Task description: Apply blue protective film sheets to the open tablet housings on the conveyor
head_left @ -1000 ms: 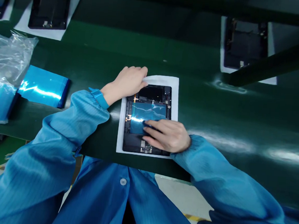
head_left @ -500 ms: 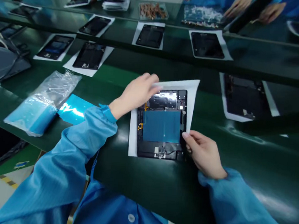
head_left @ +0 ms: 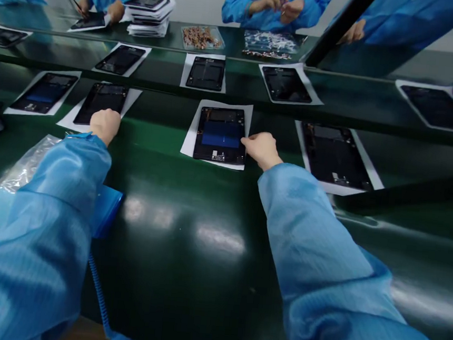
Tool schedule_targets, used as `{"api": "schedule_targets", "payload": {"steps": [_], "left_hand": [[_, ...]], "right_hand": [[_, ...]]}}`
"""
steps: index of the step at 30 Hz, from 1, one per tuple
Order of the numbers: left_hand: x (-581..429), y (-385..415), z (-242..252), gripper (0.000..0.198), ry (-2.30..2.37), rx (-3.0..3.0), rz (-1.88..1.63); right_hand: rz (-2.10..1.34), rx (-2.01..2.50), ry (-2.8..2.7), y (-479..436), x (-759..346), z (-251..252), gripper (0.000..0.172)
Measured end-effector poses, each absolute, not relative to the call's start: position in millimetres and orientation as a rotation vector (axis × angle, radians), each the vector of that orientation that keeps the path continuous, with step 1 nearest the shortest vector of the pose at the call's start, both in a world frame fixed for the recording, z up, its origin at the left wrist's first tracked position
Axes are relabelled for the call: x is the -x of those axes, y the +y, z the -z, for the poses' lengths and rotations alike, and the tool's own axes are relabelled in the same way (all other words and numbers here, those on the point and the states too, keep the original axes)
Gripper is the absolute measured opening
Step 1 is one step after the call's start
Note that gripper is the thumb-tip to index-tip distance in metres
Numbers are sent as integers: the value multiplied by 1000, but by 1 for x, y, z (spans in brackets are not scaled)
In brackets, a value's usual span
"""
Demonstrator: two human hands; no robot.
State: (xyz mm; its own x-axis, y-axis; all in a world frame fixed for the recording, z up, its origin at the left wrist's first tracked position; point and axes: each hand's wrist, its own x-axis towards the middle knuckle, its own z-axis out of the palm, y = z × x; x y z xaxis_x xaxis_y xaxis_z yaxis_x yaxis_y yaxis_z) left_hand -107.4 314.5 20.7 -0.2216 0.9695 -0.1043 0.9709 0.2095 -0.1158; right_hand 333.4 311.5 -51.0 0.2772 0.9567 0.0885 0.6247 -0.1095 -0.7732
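Note:
My right hand (head_left: 262, 150) pinches the right edge of an open-backed tablet (head_left: 211, 113) lying on a white sheet (head_left: 190, 138). A blue film covers the middle of this tablet. My left hand (head_left: 105, 125) reaches forward, fingers curled at the near right corner of another open tablet (head_left: 105, 95). White paper (head_left: 67, 120) lies under that tablet too. The left fingertips are partly hidden behind the hand. Below my left sleeve lies a blue film sheet (head_left: 106, 207), partly covered by the arm, beside a clear bag (head_left: 28, 166) of blue sheets.
More tablets on paper line the bench, including one at the right (head_left: 337, 153) and one at the left (head_left: 45, 93). A raised shelf (head_left: 164, 69) carries others. Behind stand stacked tablets (head_left: 150, 15) and a tray of small copper-coloured parts (head_left: 201, 38). Co-workers in blue sit opposite.
The blue-filmed tablet and its paper have moved forward, away from my body, with my right hand on its edge. My left hand has left it and moved to the tablet at the left.

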Motion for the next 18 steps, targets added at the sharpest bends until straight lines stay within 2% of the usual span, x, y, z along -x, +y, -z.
{"api": "schedule_targets", "payload": {"steps": [1,4,6,9,11,14,15,16,18], "left_hand": [[110,314,-21,42,2407,-1995,263],[115,310,-25,43,2349,-2094,302],[115,304,-32,41,2328,-2158,311],[105,292,-46,34,2299,-2282,301],[92,280,-55,39,2270,-2378,294],[58,248,-62,39,2250,-2496,284],[44,233,-62,38,2251,-2531,275],[30,216,-61,37,2240,-2570,263],[2,176,-59,36,2111,-2742,229]], "right_hand": [[-536,1849,-1438,306,-332,49,10],[-513,1799,-1494,283,-312,38,30],[-608,1664,-1576,268,-286,33,31],[-839,1472,-1643,252,-234,31,23],[-1012,1370,-1631,249,-197,31,35],[-1383,1198,-1441,250,-151,26,68],[-1548,1105,-1307,250,-139,22,75],[-1687,1009,-1156,250,-130,18,76],[-1782,908,-935,245,-119,10,68]]}}
